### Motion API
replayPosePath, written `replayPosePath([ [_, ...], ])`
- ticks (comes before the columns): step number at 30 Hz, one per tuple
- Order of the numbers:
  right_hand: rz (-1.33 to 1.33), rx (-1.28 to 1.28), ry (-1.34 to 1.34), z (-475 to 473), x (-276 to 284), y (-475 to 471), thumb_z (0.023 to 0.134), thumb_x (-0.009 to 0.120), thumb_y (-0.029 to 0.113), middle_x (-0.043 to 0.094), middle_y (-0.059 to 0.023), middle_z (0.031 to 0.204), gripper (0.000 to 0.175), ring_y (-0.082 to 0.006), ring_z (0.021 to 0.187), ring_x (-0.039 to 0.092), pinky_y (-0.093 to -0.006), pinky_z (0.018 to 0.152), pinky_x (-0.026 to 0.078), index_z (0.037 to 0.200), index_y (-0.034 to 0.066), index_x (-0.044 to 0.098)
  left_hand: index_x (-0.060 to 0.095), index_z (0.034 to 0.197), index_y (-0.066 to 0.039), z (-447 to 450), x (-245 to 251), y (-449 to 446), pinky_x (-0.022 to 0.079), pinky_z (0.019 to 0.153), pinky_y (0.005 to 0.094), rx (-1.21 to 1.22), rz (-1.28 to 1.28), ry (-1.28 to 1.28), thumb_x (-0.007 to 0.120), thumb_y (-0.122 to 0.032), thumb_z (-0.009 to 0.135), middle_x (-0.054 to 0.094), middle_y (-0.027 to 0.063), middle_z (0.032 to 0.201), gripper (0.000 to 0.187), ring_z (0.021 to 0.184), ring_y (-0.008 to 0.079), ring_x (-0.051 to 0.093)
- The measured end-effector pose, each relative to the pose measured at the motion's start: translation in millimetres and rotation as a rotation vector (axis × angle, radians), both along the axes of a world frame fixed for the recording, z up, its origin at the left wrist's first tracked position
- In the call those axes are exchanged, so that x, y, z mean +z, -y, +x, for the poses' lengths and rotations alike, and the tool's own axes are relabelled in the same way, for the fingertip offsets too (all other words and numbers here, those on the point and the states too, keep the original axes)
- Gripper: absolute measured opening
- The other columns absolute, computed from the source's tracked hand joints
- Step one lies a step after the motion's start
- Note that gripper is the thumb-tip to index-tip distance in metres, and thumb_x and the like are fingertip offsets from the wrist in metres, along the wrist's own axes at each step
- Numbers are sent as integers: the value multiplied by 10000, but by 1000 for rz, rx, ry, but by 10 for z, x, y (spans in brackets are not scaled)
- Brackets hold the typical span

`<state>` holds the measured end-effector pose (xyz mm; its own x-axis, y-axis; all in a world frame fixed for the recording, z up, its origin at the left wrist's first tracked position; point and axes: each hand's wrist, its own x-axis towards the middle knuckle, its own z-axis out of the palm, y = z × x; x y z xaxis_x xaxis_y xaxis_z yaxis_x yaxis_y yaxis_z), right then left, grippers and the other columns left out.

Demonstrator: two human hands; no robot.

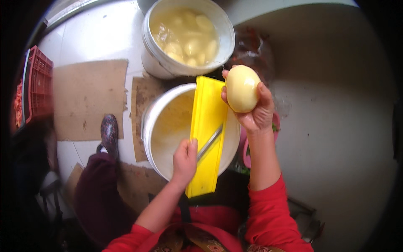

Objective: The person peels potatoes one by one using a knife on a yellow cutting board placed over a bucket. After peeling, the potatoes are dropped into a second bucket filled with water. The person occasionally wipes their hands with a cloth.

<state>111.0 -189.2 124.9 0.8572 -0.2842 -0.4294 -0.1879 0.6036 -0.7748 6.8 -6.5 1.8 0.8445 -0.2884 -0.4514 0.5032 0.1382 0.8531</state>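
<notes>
My right hand grips a large peeled potato, raised just right of the upper end of a yellow plastic mandoline slicer. The slicer has a slanted metal blade and lies across the mouth of a white plastic bucket. My left hand is closed on the slicer's left edge beside the blade. Inside the bucket, pale yellow material is visible, blurred. A second white bucket, beyond the first, holds several peeled potatoes in cloudy water.
Flattened cardboard lies on the tiled floor at left, near a red plastic crate. A pink container with green leaves and a clear plastic bag are right of the buckets. A pale wall stands at right.
</notes>
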Motion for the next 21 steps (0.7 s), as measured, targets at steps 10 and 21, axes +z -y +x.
replayPosePath([
  [10,-1567,114,-166,-1711,-172,-963,725,836,140,676,-162,1146,625,-303,978,659,-405,918,527,1293,6,613,535,850,-43,-6,-18,19,403,641,275,21,-155,-116,534,-322,1092,496,-15,746,369,706,66,424],
  [21,-1873,77,13,-1162,-467,-722,824,720,41,683,-106,906,105,-320,821,624,-427,791,461,889,69,643,546,846,-35,19,6,25,409,611,298,35,-20,-32,561,-289,1076,500,5,706,343,673,88,441],
])
